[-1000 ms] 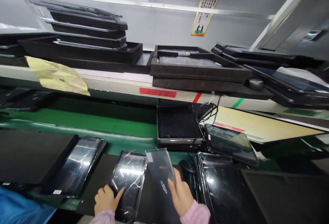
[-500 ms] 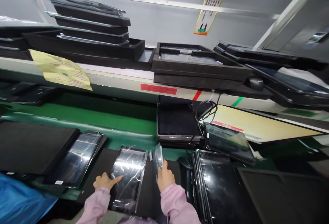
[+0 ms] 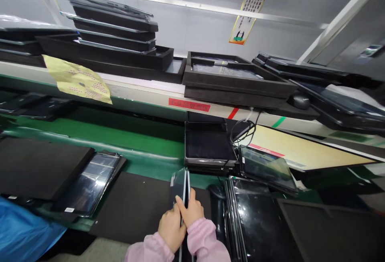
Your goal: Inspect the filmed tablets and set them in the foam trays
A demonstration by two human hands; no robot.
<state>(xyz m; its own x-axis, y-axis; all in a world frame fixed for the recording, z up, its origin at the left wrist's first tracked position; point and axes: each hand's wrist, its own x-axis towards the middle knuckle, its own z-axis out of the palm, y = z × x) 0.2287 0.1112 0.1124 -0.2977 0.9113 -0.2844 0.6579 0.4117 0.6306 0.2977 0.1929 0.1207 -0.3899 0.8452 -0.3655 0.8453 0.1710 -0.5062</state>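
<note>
My left hand [image 3: 170, 228] and my right hand [image 3: 191, 212] press together at the bottom centre, both in pink sleeves. Between them stand two thin glossy panels [image 3: 181, 182] on edge, held face to face and wrapped in clear film. They rise above a black foam mat [image 3: 132, 208] at the near edge of the bench. The left hand grips the left panel and the right hand the right one.
A wrapped tablet [image 3: 90, 183] lies left of the mat on black foam. Right of my hands stands a row of glossy panels [image 3: 255, 218]. Behind are a dark tablet stack [image 3: 207, 145], cables, a green conveyor belt [image 3: 90, 137] and a shelf of black trays [image 3: 234, 79].
My left hand lifted the panel that lay flat on the mat and stood it on edge against the one in my right hand. Both hands came together.
</note>
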